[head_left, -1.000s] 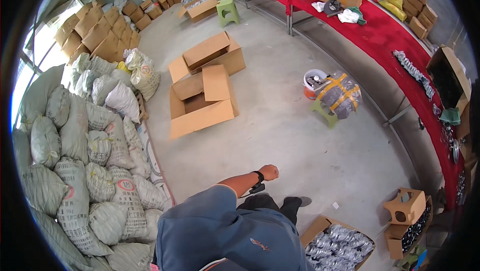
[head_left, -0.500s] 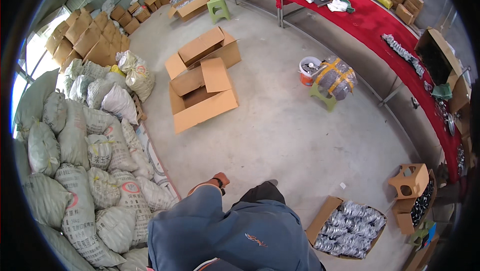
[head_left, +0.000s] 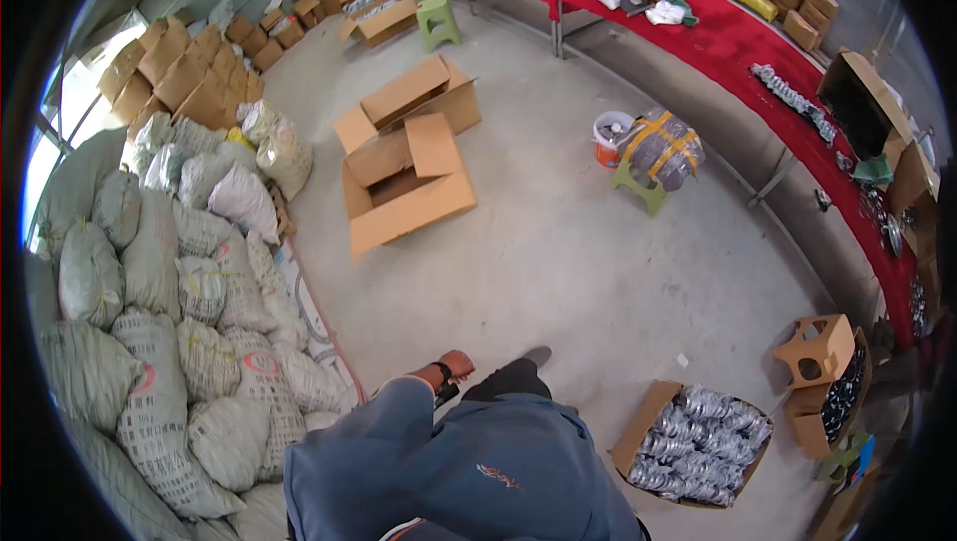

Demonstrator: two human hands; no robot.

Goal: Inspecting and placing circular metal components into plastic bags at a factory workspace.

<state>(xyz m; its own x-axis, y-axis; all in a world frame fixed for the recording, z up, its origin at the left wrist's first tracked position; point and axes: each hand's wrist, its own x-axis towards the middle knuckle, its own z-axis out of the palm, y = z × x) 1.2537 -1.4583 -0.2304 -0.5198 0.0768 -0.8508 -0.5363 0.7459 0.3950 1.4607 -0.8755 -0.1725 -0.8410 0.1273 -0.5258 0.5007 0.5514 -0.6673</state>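
My left hand (head_left: 457,365) hangs in front of my body, a dark band (head_left: 440,371) around its wrist. The back of the hand faces up and the fingers are blurred and turned under, so their closure cannot be told. A small dark shape (head_left: 447,393) shows beside the wrist; its kind is unclear. Nothing nearby is visibly touched by this hand. My right hand is out of view. Closest on the left lie stacked white woven sacks (head_left: 234,441). On the right a carton (head_left: 638,426) holds rows of shiny silver metal parts (head_left: 703,446).
Two opened cardboard boxes (head_left: 414,227) stand ahead on the grey floor. Beyond them are a white and orange bucket (head_left: 606,152) and a taped bundle on a green stool (head_left: 643,192). A red-covered table (head_left: 738,52) curves along the right. Brown cartons (head_left: 169,67) fill the far left.
My left hand has swung slightly right and a shoe tip shows more in front. The boxes and sacks have shifted a little in the picture as my view moves.
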